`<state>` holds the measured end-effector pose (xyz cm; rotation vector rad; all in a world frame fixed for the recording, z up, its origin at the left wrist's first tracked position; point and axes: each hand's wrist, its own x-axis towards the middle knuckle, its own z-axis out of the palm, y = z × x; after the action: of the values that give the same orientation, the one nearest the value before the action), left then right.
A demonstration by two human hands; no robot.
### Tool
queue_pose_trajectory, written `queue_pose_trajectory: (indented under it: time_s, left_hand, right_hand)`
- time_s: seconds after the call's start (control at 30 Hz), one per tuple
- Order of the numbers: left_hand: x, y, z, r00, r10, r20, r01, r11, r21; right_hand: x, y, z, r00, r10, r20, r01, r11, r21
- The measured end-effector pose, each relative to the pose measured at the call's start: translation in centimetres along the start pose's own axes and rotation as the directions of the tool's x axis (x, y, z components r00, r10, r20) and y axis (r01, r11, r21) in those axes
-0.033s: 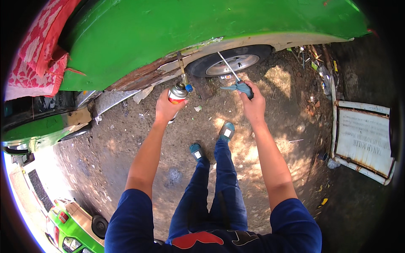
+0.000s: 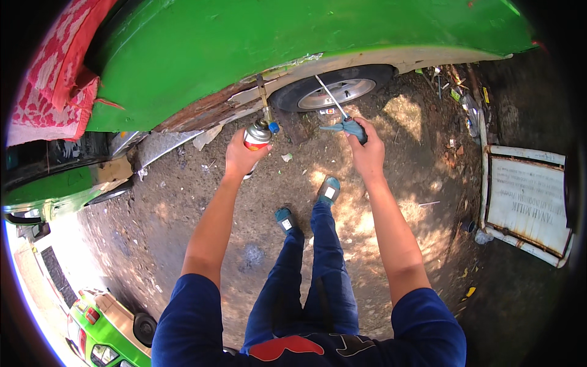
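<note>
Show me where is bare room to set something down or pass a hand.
Mostly bare ground lies between the right leg and right forearm. A gap, probably enough for a hand, separates the gas torch from the screwdriver. Litter crowds the area between wheel and white board.

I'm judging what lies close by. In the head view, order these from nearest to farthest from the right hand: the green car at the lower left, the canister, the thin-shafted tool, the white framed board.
1. Thin-shafted tool: gripped in the right hand.
2. Canister: leftward, in the left hand.
3. White framed board: off to the right.
4. Green car: lower left, in the background.
</note>
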<state>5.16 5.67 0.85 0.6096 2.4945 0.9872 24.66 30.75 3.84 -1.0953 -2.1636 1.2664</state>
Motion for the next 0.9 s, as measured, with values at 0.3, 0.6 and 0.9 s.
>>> queue_pose_trajectory:
  time_s: [0.3,0.6,0.9]
  left_hand:
    - [1.3,-0.2,-0.3,0.999,0.052,-0.015,-0.052,0.999,0.004]
    - [0.3,1.0,-0.9,0.999,-0.01,0.041,0.012,0.999,-0.04]
    - [-4.2,-2.6,-2.7,0.999,0.041,-0.007,-0.041,0.996,-0.081]
  right_hand:
    - [-0.5,-0.7,-0.6,1.0,-0.016,-0.02,0.015,0.999,-0.043]
    - [-0.5,-2.5,-1.3,0.999,-0.01,0.043,0.01,1.0,-0.006]
    - [1.4,-9.9,2.8,0.961,-0.041,0.272,0.068,0.994,-0.09]
